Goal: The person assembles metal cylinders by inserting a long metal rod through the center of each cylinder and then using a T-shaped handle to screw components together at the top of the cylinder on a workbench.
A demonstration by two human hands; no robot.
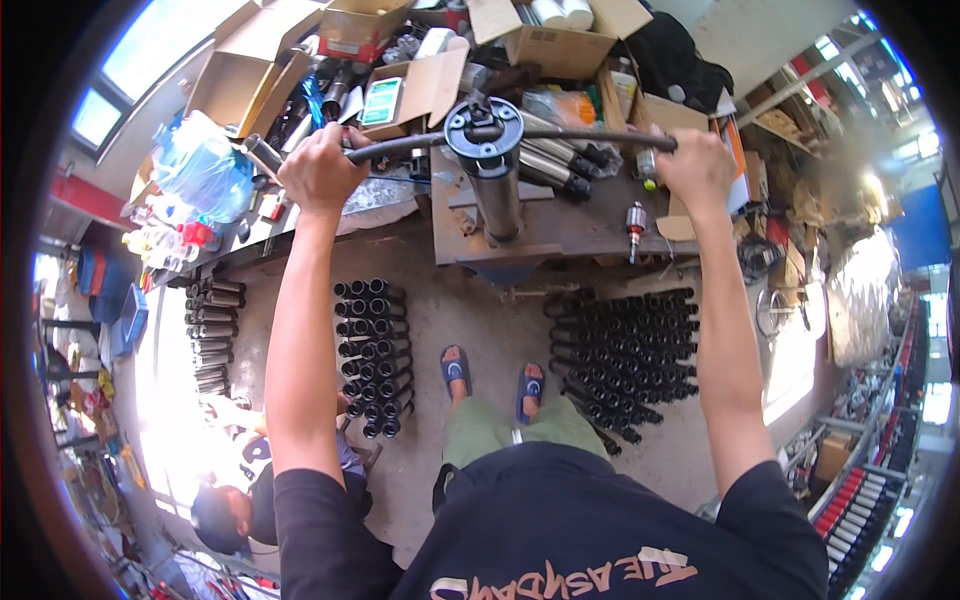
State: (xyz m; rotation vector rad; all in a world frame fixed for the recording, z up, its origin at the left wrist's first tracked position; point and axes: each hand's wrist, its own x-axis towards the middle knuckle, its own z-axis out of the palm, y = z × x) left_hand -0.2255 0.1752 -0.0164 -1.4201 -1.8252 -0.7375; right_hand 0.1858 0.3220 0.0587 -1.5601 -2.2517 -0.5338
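Both my arms reach out over the workbench, each fist wrapped around one end of a long dark bar handle (pixel 590 134). My left hand (pixel 324 168) is closed on the bar's left end, and my right hand (pixel 694 166) grips its right end. At the middle, the bar meets a round dark head piece (pixel 484 128) with holes in its face. This sits on top of an upright metal cylinder (pixel 496 200), which stands at the front edge of the bench. How the cylinder is held at its base is hard to see.
Cardboard boxes (pixel 560 48) and loose metal tubes (pixel 545 165) crowd the workbench (pixel 590 225). A red and silver tool (pixel 635 228) lies near its edge. Black tubes stand in rows on the floor left (pixel 375 350) and right (pixel 630 360). Another person (pixel 235 510) is low at the left.
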